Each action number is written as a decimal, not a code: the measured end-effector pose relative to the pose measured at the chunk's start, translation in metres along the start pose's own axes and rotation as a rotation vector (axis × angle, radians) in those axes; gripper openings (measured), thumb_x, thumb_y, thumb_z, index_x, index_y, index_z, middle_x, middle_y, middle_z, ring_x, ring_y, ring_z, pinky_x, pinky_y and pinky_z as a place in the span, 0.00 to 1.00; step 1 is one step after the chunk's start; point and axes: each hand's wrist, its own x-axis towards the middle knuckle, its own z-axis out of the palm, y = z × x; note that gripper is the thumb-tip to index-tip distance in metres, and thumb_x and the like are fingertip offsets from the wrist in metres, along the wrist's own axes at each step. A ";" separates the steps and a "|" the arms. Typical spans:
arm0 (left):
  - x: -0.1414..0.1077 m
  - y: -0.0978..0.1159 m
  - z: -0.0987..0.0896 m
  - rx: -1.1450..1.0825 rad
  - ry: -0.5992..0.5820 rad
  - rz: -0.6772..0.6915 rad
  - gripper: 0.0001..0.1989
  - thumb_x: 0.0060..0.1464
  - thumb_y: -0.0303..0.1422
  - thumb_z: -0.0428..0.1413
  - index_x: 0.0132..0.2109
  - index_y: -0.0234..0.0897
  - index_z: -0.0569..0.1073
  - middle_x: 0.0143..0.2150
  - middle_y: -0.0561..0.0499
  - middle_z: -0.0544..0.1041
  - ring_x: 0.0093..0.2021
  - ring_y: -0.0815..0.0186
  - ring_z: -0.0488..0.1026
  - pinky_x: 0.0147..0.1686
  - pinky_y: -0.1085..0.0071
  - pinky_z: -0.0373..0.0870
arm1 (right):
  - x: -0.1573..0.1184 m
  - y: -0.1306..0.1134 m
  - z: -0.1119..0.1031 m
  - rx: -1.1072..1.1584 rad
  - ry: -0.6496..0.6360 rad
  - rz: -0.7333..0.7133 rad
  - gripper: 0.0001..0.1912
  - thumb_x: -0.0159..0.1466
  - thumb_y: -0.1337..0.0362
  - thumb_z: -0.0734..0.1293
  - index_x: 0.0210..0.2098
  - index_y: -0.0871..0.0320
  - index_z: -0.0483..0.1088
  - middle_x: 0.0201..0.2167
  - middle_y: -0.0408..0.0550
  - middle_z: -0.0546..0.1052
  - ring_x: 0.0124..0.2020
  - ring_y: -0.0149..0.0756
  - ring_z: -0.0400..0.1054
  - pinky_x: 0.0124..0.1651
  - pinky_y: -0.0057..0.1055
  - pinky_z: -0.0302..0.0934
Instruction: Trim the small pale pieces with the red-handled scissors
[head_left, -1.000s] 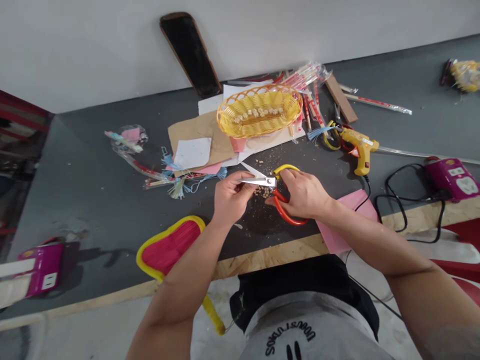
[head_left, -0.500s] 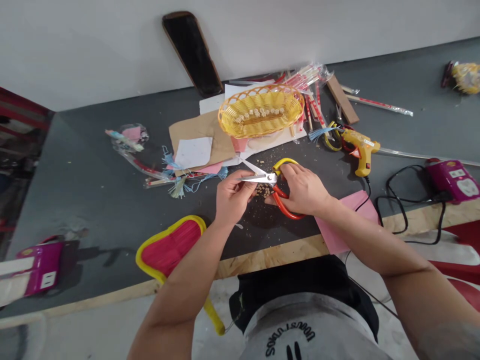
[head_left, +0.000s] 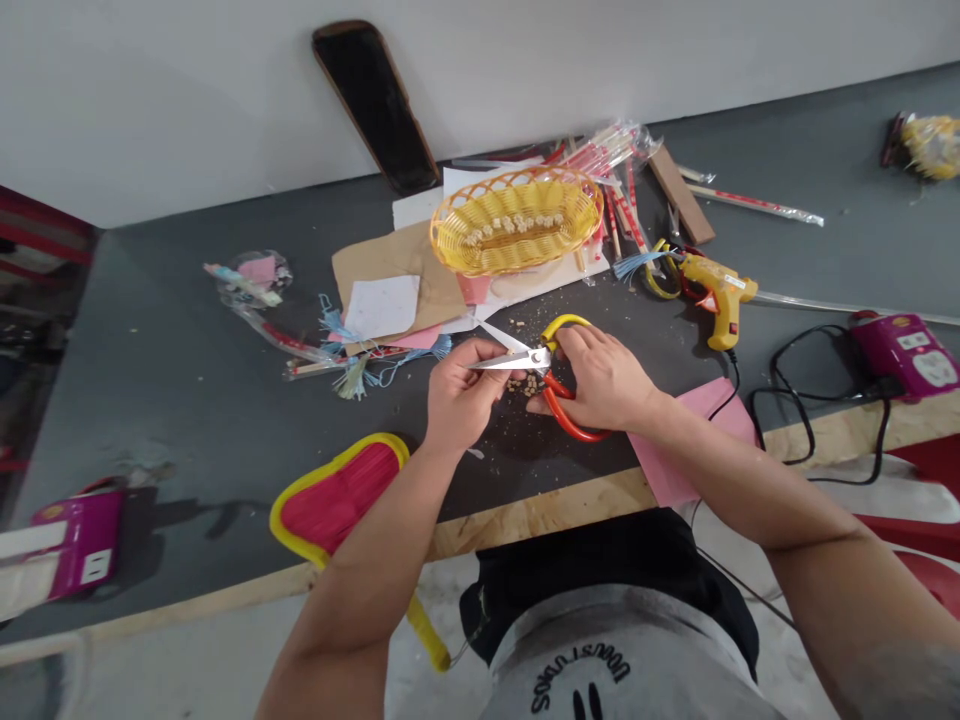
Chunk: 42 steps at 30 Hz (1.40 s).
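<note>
My right hand (head_left: 604,378) grips a pair of scissors (head_left: 538,359) by its yellow and red handles, blades spread apart and pointing left. My left hand (head_left: 463,392) is closed in a pinch right at the lower blade; what its fingers hold is too small or hidden to make out. Under the scissors, small light-brown cut bits (head_left: 529,384) lie scattered on the dark tabletop. Beyond both hands stands a yellow woven basket (head_left: 517,262) with a row of small pale clusters (head_left: 517,224) in it.
A yellow glue gun (head_left: 721,290) lies to the right, its cord near a purple power box (head_left: 906,355). Pink paper (head_left: 694,450) lies under my right forearm. A pink, yellow-edged fan shape (head_left: 337,495) is beside my left forearm. Blue tassels (head_left: 360,370) and a brown envelope (head_left: 375,255) lie beyond.
The camera view has shifted slightly. Both hands keep nearly the same pose at the scissors, whose blades remain spread.
</note>
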 end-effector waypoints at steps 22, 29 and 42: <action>-0.001 0.001 -0.001 0.051 -0.043 0.016 0.13 0.56 0.43 0.64 0.34 0.38 0.78 0.26 0.51 0.80 0.17 0.73 0.63 0.18 0.74 0.56 | -0.005 -0.004 -0.002 -0.065 -0.018 -0.019 0.29 0.65 0.40 0.63 0.44 0.62 0.67 0.37 0.58 0.77 0.37 0.45 0.71 0.41 0.39 0.61; 0.001 0.014 0.004 0.202 0.032 0.131 0.14 0.55 0.44 0.65 0.33 0.38 0.77 0.26 0.51 0.80 0.23 0.69 0.72 0.23 0.73 0.65 | 0.000 -0.003 -0.002 -0.030 -0.026 0.024 0.33 0.63 0.35 0.63 0.47 0.61 0.65 0.41 0.59 0.77 0.43 0.49 0.72 0.44 0.41 0.64; 0.000 0.001 0.000 0.005 -0.076 0.032 0.10 0.54 0.38 0.65 0.30 0.37 0.78 0.25 0.52 0.78 0.18 0.75 0.61 0.19 0.75 0.54 | -0.001 -0.002 0.003 -0.097 0.065 -0.059 0.37 0.62 0.32 0.61 0.47 0.62 0.66 0.45 0.64 0.75 0.50 0.57 0.68 0.53 0.49 0.64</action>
